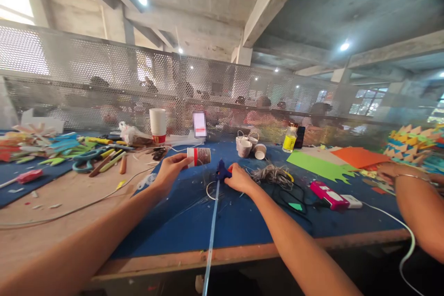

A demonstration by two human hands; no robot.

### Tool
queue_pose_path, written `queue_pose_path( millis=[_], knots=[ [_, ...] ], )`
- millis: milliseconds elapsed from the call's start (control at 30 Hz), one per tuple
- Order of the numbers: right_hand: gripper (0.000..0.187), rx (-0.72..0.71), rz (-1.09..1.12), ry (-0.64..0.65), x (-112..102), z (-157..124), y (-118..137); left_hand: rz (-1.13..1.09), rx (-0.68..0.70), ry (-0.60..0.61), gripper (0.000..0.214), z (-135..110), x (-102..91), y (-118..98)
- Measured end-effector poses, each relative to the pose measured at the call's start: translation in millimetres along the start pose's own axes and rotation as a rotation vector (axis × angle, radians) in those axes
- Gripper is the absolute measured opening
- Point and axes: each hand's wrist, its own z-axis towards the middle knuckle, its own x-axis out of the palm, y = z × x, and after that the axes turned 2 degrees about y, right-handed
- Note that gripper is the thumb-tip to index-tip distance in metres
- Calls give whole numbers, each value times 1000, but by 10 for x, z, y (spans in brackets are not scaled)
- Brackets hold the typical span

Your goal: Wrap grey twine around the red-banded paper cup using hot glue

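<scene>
My left hand (171, 173) is closed on a paper cup (201, 157) held on its side. The cup has a red band, and greyish cord seems to be wrapped round part of it. Just right of the cup, my right hand (239, 178) grips a dark blue glue gun (222, 171); its fingers partly hide the tool. A long translucent glue stick (212, 224) runs from the gun down over the table's front edge. To the right of my right hand lies a tangle of grey cord (272, 175).
Cord-covered cups (244, 147), a paper cup stack (157, 122) and a yellow-labelled bottle (289, 138) stand along the back near a perforated metal screen (208, 74). Scissors (85, 162) lie left, a pink power strip (329, 195) right. Another person's arm (412, 194) reaches in at right.
</scene>
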Motion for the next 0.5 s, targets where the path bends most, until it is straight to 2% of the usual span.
queue_pose_path(
  millis=[167,233,300,333,400,500],
  knots=[
    [50,-11,-72,-16,-66,-68,39,-53,-25,26,32,-5,4,15],
    [46,-28,-104,-117,-107,-88,68,-101,-32,47,30,-4,9,21],
    [35,-80,-30,-242,-141,-90,112,-161,-31,74,27,-2,20,20],
    [29,-110,61,-277,-153,-87,141,-190,-31,85,25,0,26,16],
    [26,-149,340,-242,-167,-86,210,-233,-30,106,23,2,40,4],
    [34,-109,845,20,-181,-127,327,-273,-31,131,23,-2,59,-16]
  ],
)
